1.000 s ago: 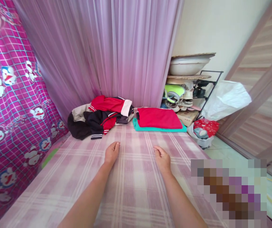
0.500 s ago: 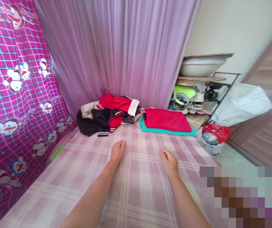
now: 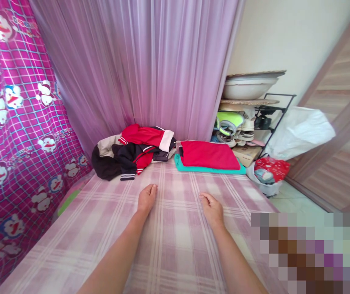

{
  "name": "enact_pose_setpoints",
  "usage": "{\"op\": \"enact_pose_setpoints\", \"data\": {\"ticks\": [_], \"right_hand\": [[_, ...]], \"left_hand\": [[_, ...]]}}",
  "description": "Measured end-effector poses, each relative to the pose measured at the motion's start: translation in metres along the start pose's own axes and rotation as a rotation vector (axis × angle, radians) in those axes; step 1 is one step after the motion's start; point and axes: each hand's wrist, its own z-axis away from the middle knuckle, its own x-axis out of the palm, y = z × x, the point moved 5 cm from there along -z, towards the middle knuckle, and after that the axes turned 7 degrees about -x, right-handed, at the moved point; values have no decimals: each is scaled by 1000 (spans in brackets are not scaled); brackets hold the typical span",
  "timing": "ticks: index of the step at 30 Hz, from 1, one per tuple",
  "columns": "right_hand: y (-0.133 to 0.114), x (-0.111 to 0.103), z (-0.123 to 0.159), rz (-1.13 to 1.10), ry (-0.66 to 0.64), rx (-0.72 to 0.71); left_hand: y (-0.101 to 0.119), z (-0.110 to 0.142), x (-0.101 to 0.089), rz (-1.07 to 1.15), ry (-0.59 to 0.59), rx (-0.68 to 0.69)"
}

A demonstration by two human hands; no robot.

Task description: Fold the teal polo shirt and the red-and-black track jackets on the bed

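Both hands [image 3: 146, 199] [image 3: 212, 209] flat, seemingly, fingers toward clothes heap [image 3: 132, 151].

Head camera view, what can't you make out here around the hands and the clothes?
- Lower right corner: pixelated, content unreadable.
- Clothes heap: garments tangled, count unclear.
- Teal cloth: mostly covered by the folded red cloth.
- Left hand and right hand: palms face down on the checked sheet, undersides hidden.
- Shoe rack: items too small.

A lilac curtain [image 3: 150, 61] hangs at the back, a pink cartoon cloth [image 3: 16, 134] on the left. Right of them are a cream wall [image 3: 285, 36], a black rack [image 3: 263, 118] and a wooden door [image 3: 343, 134].
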Motion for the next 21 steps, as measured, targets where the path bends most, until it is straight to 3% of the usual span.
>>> {"op": "enact_pose_setpoints", "data": {"ticks": [13, 17, 21], "right_hand": [[-5, -2, 3, 41, 27, -36], [-1, 2, -5, -116, 51, 36], [-6, 10, -31, -293, 87, 118]], "left_hand": [[4, 3, -3, 17, 14, 36], [1, 1, -4, 52, 14, 19], [-5, -2, -2, 103, -4, -22]]}}
